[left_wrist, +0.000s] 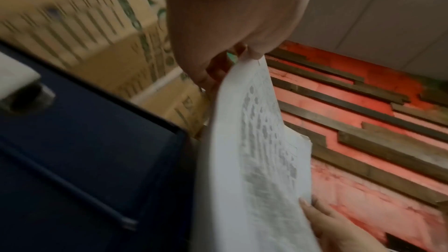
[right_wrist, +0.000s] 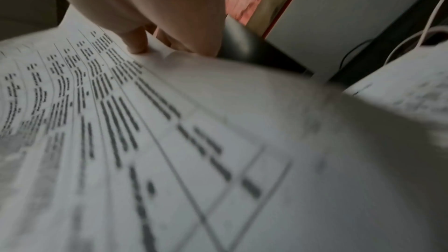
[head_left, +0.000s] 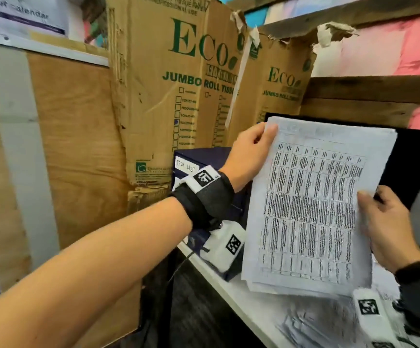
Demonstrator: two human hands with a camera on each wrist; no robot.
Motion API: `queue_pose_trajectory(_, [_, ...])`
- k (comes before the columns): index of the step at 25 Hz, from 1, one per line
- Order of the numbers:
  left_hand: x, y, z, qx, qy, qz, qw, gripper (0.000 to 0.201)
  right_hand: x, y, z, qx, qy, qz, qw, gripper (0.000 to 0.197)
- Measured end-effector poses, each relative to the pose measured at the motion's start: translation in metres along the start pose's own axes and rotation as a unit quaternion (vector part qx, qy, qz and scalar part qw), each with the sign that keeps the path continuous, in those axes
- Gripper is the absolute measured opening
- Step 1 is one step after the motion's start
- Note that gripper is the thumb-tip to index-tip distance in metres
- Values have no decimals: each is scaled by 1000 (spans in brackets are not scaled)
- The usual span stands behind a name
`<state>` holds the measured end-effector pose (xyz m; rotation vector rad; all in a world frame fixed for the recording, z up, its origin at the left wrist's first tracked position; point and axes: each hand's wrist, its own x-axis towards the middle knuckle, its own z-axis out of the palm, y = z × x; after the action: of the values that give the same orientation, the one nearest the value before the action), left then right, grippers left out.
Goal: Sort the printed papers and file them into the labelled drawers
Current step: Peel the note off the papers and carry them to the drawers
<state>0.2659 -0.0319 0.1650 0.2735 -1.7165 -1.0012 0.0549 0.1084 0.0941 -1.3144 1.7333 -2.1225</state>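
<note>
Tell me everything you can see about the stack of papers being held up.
The stack of papers is white, slightly crumpled, its top sheet printed with a dense black table, too blurred to read. It is held nearly upright above the desk. The left hand pinches its top left corner; the right hand grips its right edge.

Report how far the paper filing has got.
Done: nothing visibly filed. In hand: left hand and right hand hold a stack of white printed table sheets beside the dark blue drawer cabinet. Left: more printed papers lie on the white desk.
</note>
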Motion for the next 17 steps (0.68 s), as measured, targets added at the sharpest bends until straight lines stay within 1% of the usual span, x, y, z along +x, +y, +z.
queue_pose_trajectory(2, [-4, -5, -44, 50, 31, -10, 998, 28, 1, 5, 22, 16, 0, 8, 1000, 9])
queue_pose_trajectory(3, [-8, -13, -67, 73, 53, -29, 995, 27, 0, 9, 30, 24, 4, 15, 1000, 11])
queue_pose_trajectory(5, [-18, -43, -113, 120, 89, -92, 984, 24, -1, 16, 41, 30, 11, 24, 999, 16])
queue_pose_trajectory(7, [-32, -71, -145, 156, 99, -148, 972, 23, -2, 22, 47, 38, 18, 37, 998, 15])
queue_pose_trajectory(9, [-44, -93, -159, 209, 83, -179, 958, 24, -4, 26, 50, 38, 26, 54, 997, 14])
queue_pose_trajectory(11, [-54, -108, -161, 281, 48, -188, 940, 26, -6, 27, 53, 31, 31, 61, 997, 17])
queue_pose_trajectory(12, [-60, -115, -157, 312, 18, -187, 931, 26, -7, 28, 55, 26, 30, 61, 997, 18])
queue_pose_trajectory(14, [-74, -131, -146, 360, -73, -186, 911, 30, -13, 28, 58, 8, 13, 55, 998, 14])
queue_pose_trajectory(15, [-81, -142, -140, 382, -125, -188, 896, 32, -18, 28, 61, 1, 0, 53, 999, 11])
queue_pose_trajectory(17, [-96, -163, -128, 425, -215, -198, 857, 35, -28, 27, 66, -9, -22, 50, 998, 10])
